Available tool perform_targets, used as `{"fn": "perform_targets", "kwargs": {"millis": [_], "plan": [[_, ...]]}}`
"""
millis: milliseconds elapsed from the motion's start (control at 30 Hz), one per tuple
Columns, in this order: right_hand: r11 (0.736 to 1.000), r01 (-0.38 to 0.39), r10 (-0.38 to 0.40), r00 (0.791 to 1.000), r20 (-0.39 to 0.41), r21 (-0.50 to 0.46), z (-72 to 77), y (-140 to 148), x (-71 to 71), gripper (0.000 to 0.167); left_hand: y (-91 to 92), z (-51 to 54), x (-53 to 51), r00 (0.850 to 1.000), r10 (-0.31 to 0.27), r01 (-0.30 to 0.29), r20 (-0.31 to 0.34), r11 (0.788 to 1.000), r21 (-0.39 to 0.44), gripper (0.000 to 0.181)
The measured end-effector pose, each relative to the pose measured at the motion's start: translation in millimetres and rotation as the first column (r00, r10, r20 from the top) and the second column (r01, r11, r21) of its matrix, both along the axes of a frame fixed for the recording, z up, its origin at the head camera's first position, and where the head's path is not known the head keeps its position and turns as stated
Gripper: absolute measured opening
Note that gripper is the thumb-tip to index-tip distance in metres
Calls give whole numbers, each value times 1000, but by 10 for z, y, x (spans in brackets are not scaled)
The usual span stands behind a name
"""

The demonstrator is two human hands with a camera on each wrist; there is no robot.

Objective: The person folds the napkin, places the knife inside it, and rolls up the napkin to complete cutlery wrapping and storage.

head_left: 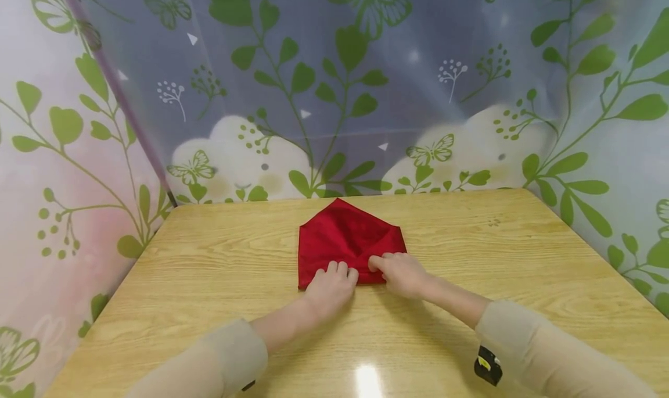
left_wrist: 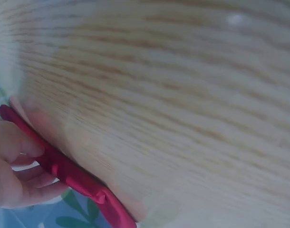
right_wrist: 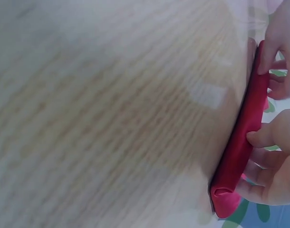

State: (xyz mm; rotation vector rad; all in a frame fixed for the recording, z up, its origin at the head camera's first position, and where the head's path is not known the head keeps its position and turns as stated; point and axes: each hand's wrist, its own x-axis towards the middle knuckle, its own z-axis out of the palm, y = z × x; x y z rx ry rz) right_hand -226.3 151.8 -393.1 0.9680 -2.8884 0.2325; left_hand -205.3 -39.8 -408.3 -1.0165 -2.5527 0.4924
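A shiny red cloth [head_left: 340, 235] lies folded on the table, its far side coming to a point and its near edge doubled into a thick roll. At the middle of that near edge, my left hand [head_left: 330, 286] pinches the fold, thumb in front and fingers over the top. My right hand [head_left: 403, 273] grips the same edge a little farther right. In the left wrist view, the thumb of the left hand [left_wrist: 9, 164] presses the rolled cloth [left_wrist: 76, 176]. The right wrist view has the right hand [right_wrist: 280, 164] beside the roll's end [right_wrist: 224, 192].
The wood-grain table [head_left: 219, 253] extends around the cloth on all sides. Behind it and at both sides hangs a curtain [head_left: 292, 49] printed with leaves and butterflies. A black device [head_left: 488, 365] is strapped under the right sleeve.
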Motion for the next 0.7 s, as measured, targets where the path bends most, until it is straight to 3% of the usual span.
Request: {"fn": "perform_targets", "kwargs": {"millis": [167,300,500,700], "plan": [[1000,3,-2,998,68,-10,34,8,-53,19,-1,-6,3,1000,-16,17,17,1000,-20,13],[999,33,-30,992,120,-19,59,18,-74,18,-7,14,-4,999,-41,41,-16,999,1,7],[998,67,-66,994,82,-7,48,11,-61,20,-14,26,-45,998,-53,54,-43,998,40,6],[997,76,-76,997,11,-9,-4,-36,-11,18,-12,-27,-91,999,-34,34,-5,999,40,6]]}}
